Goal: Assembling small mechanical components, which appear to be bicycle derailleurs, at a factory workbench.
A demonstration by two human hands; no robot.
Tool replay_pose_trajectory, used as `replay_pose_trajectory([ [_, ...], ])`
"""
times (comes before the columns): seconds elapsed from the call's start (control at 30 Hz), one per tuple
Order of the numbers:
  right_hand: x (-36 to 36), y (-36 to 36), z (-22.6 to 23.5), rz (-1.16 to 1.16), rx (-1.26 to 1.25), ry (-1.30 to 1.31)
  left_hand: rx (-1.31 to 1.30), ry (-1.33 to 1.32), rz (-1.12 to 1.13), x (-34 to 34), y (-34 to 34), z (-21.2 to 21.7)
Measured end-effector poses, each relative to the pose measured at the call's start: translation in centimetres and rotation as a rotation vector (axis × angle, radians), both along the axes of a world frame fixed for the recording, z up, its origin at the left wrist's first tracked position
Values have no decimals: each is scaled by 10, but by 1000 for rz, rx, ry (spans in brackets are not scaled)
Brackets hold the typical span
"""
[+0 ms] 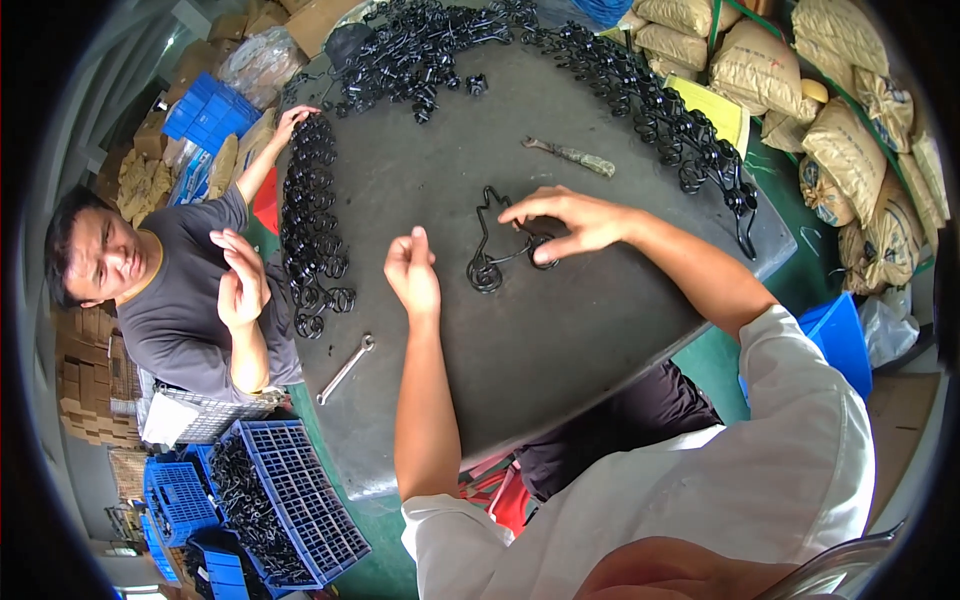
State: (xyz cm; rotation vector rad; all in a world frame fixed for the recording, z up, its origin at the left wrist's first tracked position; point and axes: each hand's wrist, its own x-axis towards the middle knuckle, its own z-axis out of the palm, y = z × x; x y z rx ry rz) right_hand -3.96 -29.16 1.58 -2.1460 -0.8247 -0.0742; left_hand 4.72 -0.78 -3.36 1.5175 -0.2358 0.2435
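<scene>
A black double-coil wire spring [484, 274] lies on the dark tabletop [500, 370] in front of me, its bent wire loop pointing away. My right hand [585, 220] reaches over its right side, thumb and fingers apart. The thumb is by the right coil, and part of the spring is hidden under that hand; whether the fingertips touch it I cannot tell. Left of the spring, my left hand [411, 272] is raised with the thumb up and the other fingers curled in. Anything inside those fingers is hidden.
Black springs [410, 50] are heaped at the far side, with rows along the left [308, 215] and right [660, 110] edges. A wrench [347, 370] and a wrapped-handle tool [570, 155] lie on the table. A co-worker [190, 290] sits left. A blue crate [300, 500] stands lower left.
</scene>
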Motion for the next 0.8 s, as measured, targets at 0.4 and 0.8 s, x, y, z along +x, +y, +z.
replay_pose_trajectory([
  [0.4,32,-19,-10,-445,317,166,347,-85,-119,-4,-13,6],
  [0.8,240,-62,18,-955,-234,72,382,-40,-130,-8,-23,14],
])
